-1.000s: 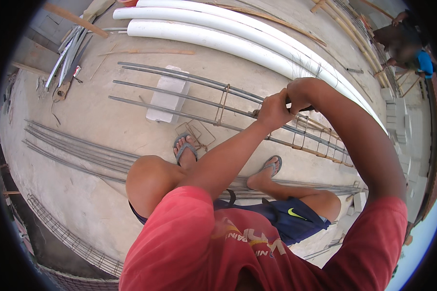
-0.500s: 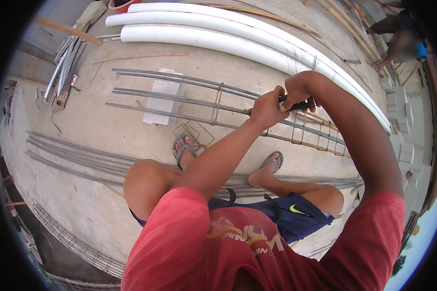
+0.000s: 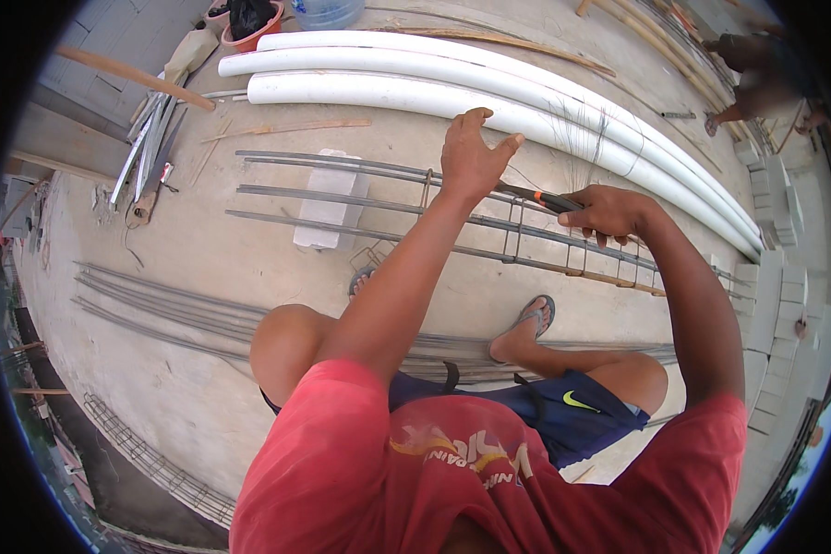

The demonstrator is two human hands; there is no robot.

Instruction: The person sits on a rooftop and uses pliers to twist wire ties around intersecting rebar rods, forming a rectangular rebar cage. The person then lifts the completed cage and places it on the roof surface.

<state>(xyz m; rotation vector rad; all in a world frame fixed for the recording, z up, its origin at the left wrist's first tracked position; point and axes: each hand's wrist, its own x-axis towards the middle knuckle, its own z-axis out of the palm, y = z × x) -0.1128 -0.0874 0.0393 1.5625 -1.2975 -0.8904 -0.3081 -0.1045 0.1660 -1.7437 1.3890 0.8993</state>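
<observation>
My right hand [image 3: 605,214] is closed around black-handled pliers [image 3: 549,199] with an orange mark. Their jaw end points left, over the steel bars. My left hand [image 3: 474,159] is raised above the bars with thumb and fingers apart, and I see nothing held in it. A thin wire curves between the left hand and the pliers. Below both hands lies a rebar cage [image 3: 388,205], long grey bars with square wire stirrups [image 3: 513,229] around them toward the right. A white block [image 3: 331,201] supports its left part.
Large white pipes [image 3: 369,92] lie beyond the cage, with a bunch of thin wires [image 3: 582,129] resting on them. Loose bars [image 3: 166,300] run along the floor by my feet. Grey blocks [image 3: 777,198] stand at the right. Another person [image 3: 757,78] is at the far right.
My left hand has come off the bars, moving up and left with its fingers spreading. The right hand has moved lower and apart from it, still holding the pliers.
</observation>
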